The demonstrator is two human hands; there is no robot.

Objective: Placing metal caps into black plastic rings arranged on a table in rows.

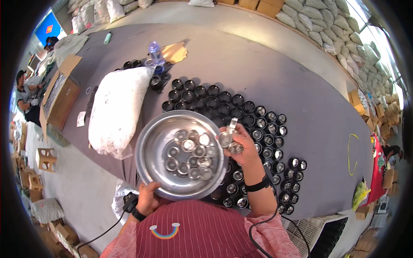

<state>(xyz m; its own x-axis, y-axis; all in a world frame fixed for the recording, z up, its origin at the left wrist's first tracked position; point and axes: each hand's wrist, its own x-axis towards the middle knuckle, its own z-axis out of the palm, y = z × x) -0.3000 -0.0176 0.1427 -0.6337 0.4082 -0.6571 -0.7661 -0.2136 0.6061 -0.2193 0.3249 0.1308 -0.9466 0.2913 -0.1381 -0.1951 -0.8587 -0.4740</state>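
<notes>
My left hand [148, 198] grips the near rim of a round shiny metal bowl [150, 148] that holds several small clear glass inserts [189, 155]. My right hand [241, 146] is at the bowl's right rim, closed on a few of the same small glass pieces [230, 139]. Below and beyond the bowl, many small round black caps [223, 103] lie in rows on the grey table [279, 69]; those on the right side have shiny inserts [269, 142] in them, those at the back look plain black.
A large white filled sack [116, 109] lies left of the bowl. A clear plastic bottle [155, 53] and torn cardboard [175, 52] stand further back. An open cardboard box [60, 96] sits at the table's left end. People work at far left. Stacked sacks line the right wall.
</notes>
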